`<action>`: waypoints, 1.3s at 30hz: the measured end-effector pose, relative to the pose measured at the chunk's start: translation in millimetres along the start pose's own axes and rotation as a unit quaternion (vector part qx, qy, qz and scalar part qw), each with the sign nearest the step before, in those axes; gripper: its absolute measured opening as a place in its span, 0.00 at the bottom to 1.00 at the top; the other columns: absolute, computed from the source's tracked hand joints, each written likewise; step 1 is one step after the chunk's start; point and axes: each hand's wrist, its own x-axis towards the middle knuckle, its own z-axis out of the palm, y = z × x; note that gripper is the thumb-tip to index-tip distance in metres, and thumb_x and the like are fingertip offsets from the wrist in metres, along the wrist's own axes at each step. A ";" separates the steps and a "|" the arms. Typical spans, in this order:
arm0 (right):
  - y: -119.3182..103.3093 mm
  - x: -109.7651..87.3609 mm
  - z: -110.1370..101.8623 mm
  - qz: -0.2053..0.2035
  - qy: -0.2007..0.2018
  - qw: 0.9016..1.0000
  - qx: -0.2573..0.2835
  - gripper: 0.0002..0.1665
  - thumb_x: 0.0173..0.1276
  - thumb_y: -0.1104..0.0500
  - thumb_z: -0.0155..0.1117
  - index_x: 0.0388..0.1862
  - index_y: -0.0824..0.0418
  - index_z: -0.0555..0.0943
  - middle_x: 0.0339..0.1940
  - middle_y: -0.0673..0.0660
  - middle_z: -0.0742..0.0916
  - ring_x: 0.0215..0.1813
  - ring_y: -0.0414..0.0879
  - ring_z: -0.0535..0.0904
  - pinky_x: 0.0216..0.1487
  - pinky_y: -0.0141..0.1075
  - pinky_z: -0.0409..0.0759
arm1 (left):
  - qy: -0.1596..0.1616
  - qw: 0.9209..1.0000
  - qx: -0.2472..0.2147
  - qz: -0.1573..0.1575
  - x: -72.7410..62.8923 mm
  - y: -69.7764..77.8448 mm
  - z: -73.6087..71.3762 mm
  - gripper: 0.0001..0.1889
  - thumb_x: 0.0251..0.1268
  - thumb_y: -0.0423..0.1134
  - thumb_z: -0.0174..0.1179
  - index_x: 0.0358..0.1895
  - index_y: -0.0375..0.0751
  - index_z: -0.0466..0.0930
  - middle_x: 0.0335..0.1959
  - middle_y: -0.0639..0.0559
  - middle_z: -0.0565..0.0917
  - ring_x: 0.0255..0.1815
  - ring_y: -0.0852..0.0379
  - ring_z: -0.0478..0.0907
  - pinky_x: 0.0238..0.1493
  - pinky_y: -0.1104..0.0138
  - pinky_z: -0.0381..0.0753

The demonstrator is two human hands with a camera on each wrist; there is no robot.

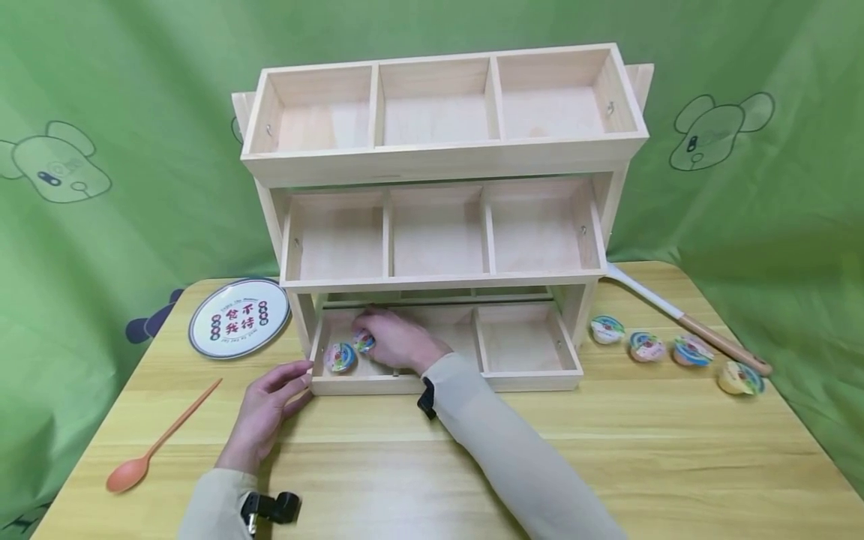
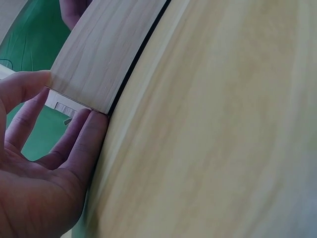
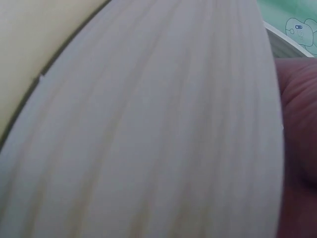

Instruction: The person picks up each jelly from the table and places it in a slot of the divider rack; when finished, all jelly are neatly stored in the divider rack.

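In the head view a three-tier wooden rack stands on the table, and its bottom tray (image 1: 526,382) has three compartments. My right hand (image 1: 401,341) reaches into the left compartment and pinches a small jelly cup (image 1: 363,342). Beside it in the same compartment sits another jelly cup (image 1: 340,358). My left hand (image 1: 270,405) touches the tray's front left corner. The left wrist view shows its thumb at the top edge and straight fingers (image 2: 84,144) against the lower corner. In the right wrist view the tray's front board (image 3: 163,119) hides most of the right hand.
Several jelly cups (image 1: 646,346) line the table right of the rack, near a white-headed, wooden-handled utensil (image 1: 709,334). A plate with red characters (image 1: 239,319) and an orange spoon (image 1: 128,474) lie at left. Above are the middle tray (image 1: 442,283) and top tray (image 1: 445,161).
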 end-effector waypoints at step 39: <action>25.4 -109.7 -73.8 0.050 0.045 0.997 0.024 0.29 0.67 0.55 0.67 0.66 0.59 0.75 0.70 0.62 0.72 0.69 0.59 0.67 0.71 0.54 0.65 | 0.003 1.000 0.016 -0.010 -1.4 2.5 1.5 0.15 0.67 0.28 0.60 0.56 0.33 0.79 0.59 0.41 0.73 0.54 0.54 0.78 0.58 0.62 0.81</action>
